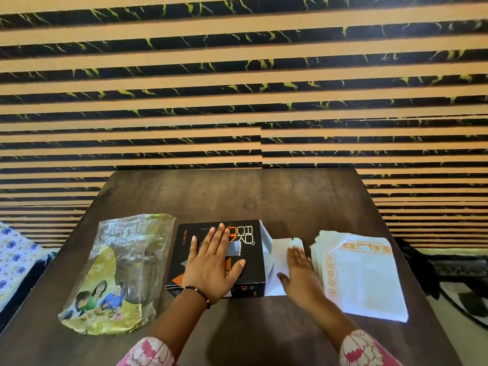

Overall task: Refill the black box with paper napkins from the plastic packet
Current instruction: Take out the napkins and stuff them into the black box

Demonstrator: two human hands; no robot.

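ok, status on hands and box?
Left hand flat on black cardboard box. Right hand flat on its open white flap. White napkin stack waiting right.

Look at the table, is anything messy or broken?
Nothing is broken or spilled. The plastic packet lies crumpled and looks emptied, left of the black box. The box's right end flap hangs open under the right hand. The napkin stack sits slightly fanned.

Glossy plastic packet (pixel 116 276), matt wooden table (pixel 264 196)

packet (pixel 118 276) left of box (pixel 219 257), napkins (pixel 361 276) right
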